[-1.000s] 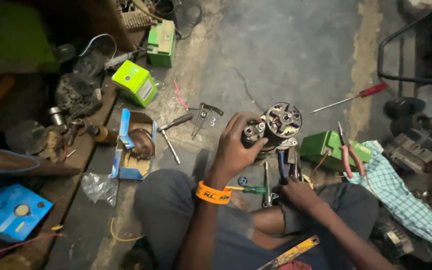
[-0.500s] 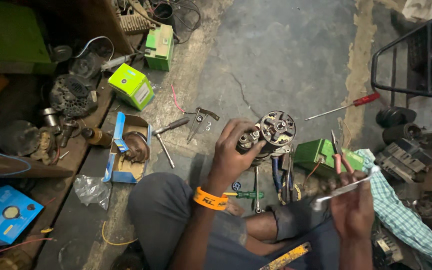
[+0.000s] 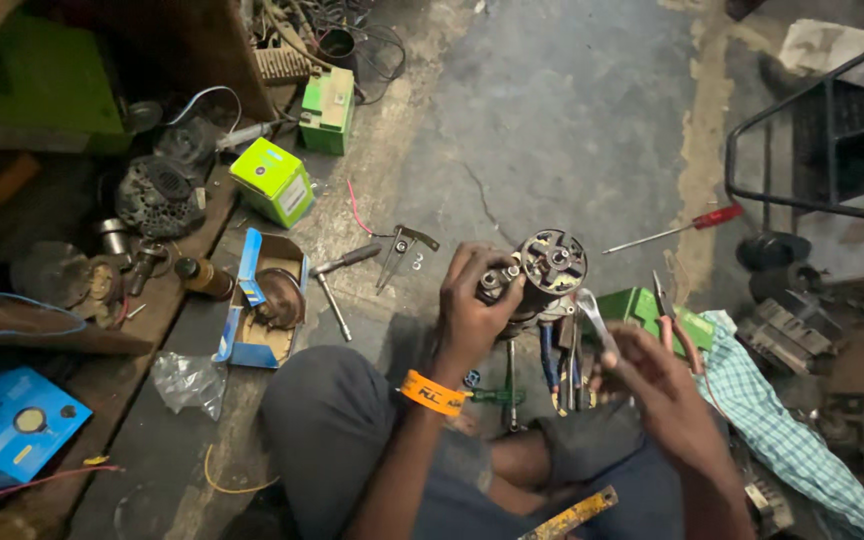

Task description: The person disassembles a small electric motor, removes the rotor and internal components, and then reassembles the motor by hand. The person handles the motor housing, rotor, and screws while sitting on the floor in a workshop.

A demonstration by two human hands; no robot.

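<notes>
Left hand (image 3: 474,305): wrapped tight around the round metal motor (image 3: 544,272), held up over the lap, above the grey floor (image 3: 552,130).
Right hand (image 3: 652,375): fingers closed on a shiny spanner (image 3: 592,318), tip right by the motor.
Wrist: orange band (image 3: 432,393) on the left arm.
Under the motor: bunch of tools (image 3: 557,365) standing up.
Beside: green box (image 3: 642,308), pliers (image 3: 674,322) on it.
Further off: red screwdriver (image 3: 674,230), blue box (image 3: 262,300), checked cloth (image 3: 782,430).
</notes>
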